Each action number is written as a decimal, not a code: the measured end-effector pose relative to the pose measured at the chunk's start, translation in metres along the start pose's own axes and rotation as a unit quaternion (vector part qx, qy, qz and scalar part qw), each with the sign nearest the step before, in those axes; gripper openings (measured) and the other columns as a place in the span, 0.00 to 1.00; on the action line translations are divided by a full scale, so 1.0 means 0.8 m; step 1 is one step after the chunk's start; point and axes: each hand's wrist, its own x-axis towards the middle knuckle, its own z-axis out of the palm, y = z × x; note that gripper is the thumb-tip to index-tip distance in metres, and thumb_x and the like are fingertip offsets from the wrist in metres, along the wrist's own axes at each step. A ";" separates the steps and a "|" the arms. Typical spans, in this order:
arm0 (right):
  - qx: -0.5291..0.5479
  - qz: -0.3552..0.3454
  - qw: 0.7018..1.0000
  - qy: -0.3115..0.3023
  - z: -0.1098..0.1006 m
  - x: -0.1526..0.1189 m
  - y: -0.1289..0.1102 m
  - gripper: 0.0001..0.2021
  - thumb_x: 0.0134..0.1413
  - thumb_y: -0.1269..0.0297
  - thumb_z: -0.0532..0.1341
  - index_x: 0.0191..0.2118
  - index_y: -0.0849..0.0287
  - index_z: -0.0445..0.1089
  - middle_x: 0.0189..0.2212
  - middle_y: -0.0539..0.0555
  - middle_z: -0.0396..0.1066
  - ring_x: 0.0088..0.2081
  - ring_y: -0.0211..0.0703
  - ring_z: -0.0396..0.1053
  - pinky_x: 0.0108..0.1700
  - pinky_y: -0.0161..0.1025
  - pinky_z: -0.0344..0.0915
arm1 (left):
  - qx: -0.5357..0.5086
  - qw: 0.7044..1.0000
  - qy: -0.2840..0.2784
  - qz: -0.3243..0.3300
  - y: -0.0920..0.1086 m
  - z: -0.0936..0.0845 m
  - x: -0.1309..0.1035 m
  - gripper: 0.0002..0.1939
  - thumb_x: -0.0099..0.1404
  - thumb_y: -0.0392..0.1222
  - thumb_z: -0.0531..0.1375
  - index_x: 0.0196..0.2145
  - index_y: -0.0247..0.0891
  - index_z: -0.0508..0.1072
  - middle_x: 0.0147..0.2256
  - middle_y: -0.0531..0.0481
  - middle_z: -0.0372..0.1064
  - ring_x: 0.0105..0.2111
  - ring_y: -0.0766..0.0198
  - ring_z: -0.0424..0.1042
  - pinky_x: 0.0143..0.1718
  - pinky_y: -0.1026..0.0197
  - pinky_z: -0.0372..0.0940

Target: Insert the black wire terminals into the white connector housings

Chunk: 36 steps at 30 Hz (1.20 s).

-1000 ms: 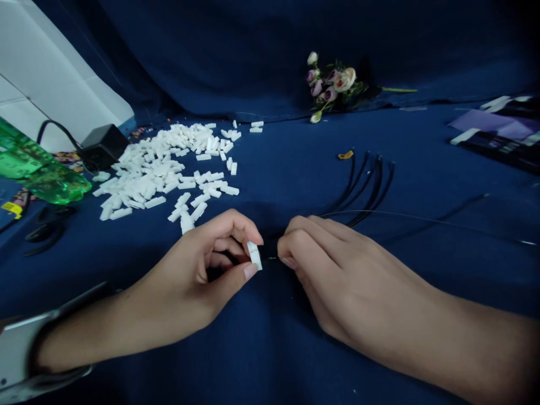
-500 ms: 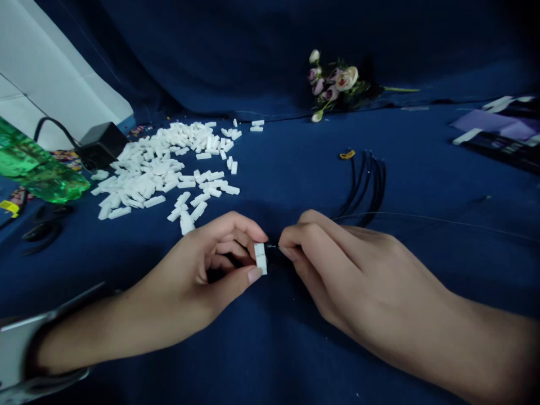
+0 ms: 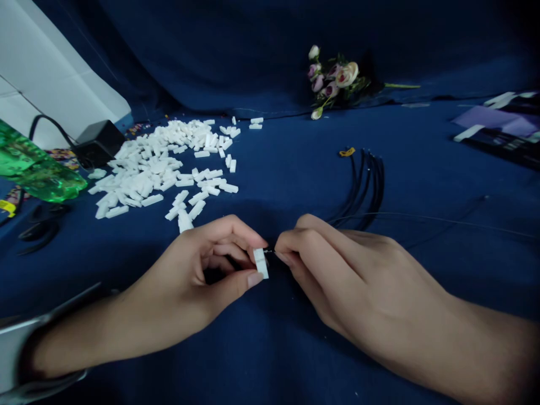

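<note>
A small white block (image 3: 261, 264) is pinched between the thumb and fingers of my left hand (image 3: 211, 267), its long side nearly upright. Just to its right, my right hand (image 3: 337, 270) pinches a very thin, wire-like piece (image 3: 270, 251) whose tip reaches the block's upper right edge. Whether the tip is inside the block is too small to tell. A long thin line (image 3: 426, 217) runs from behind my right hand to the right edge. Many white blocks (image 3: 156, 163) lie heaped on the dark blue cloth (image 3: 278, 163) at the back left.
A green bottle (image 3: 42, 169) and a black box-shaped adapter (image 3: 100, 143) with a cable are at the left. Black cords (image 3: 368, 185) with a yellow tie (image 3: 347, 152) lie beyond my right hand. Artificial flowers (image 3: 337, 79) lie at the back, purple and black packets (image 3: 498, 126) far right.
My right hand has moved slightly left, closer to the white block, so less of the thin piece shows between them. My left hand has barely shifted, and the block is slightly lower.
</note>
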 end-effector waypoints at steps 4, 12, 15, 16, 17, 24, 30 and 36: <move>0.047 0.028 0.998 -0.017 0.000 0.001 0.000 0.06 0.56 0.77 0.52 0.32 0.63 0.63 0.25 0.51 0.59 0.19 0.34 0.56 0.17 0.33 0.55 | -0.011 1.000 -0.010 -0.011 0.001 -0.001 0.001 0.07 0.59 0.33 0.63 0.35 0.43 0.73 0.28 0.59 0.75 0.28 0.76 0.72 0.29 0.79 0.64; 0.073 0.068 0.994 -0.039 -0.001 0.000 0.001 0.06 0.58 0.74 0.51 0.34 0.62 0.64 0.25 0.50 0.60 0.19 0.35 0.58 0.18 0.34 0.55 | -0.044 0.998 -0.028 -0.028 0.002 -0.005 0.002 0.08 0.59 0.32 0.64 0.35 0.43 0.75 0.30 0.60 0.76 0.31 0.76 0.74 0.32 0.80 0.66; 0.076 0.071 0.994 -0.032 0.000 0.001 0.003 0.06 0.58 0.75 0.52 0.35 0.63 0.65 0.26 0.50 0.60 0.21 0.35 0.58 0.20 0.34 0.56 | -0.080 0.995 -0.037 -0.035 0.004 -0.007 0.004 0.09 0.59 0.32 0.64 0.36 0.44 0.76 0.30 0.61 0.77 0.32 0.77 0.75 0.32 0.80 0.66; 0.078 0.072 0.994 -0.026 0.001 0.002 0.003 0.06 0.57 0.75 0.52 0.34 0.64 0.65 0.26 0.50 0.60 0.22 0.35 0.58 0.21 0.34 0.56 | -0.093 0.994 -0.039 -0.036 0.004 -0.008 0.005 0.08 0.59 0.32 0.64 0.35 0.44 0.76 0.30 0.61 0.77 0.32 0.77 0.75 0.33 0.80 0.66; 0.081 0.074 0.994 -0.022 0.002 0.003 0.003 0.06 0.57 0.76 0.52 0.34 0.64 0.65 0.26 0.51 0.60 0.23 0.36 0.58 0.22 0.35 0.56 | -0.105 0.993 -0.039 -0.035 0.005 -0.008 0.006 0.08 0.60 0.32 0.63 0.35 0.43 0.77 0.30 0.61 0.77 0.32 0.76 0.75 0.33 0.79 0.67; 0.117 0.061 0.991 0.020 0.001 0.005 -0.004 0.10 0.59 0.76 0.51 0.30 0.65 0.67 0.31 0.55 0.64 0.29 0.35 0.58 0.28 0.36 0.55 | -0.112 0.993 -0.025 -0.027 0.007 -0.009 0.003 0.06 0.60 0.31 0.63 0.30 0.41 0.78 0.28 0.59 0.77 0.30 0.73 0.75 0.34 0.74 0.69; 0.134 0.054 0.989 0.018 -0.001 0.000 -0.008 0.12 0.60 0.77 0.49 0.29 0.63 0.66 0.31 0.54 0.64 0.31 0.36 0.58 0.29 0.38 0.54 | -0.085 0.996 -0.021 0.009 0.001 -0.008 0.002 0.06 0.58 0.32 0.65 0.28 0.43 0.79 0.28 0.60 0.78 0.30 0.73 0.76 0.34 0.75 0.70; 0.123 0.036 0.992 0.007 -0.002 -0.003 -0.009 0.09 0.59 0.77 0.52 0.29 0.63 0.65 0.30 0.54 0.65 0.30 0.37 0.57 0.30 0.40 0.55 | -0.072 0.995 -0.021 0.070 -0.005 -0.008 -0.001 0.09 0.57 0.30 0.65 0.28 0.44 0.79 0.28 0.62 0.79 0.30 0.74 0.77 0.32 0.79 0.69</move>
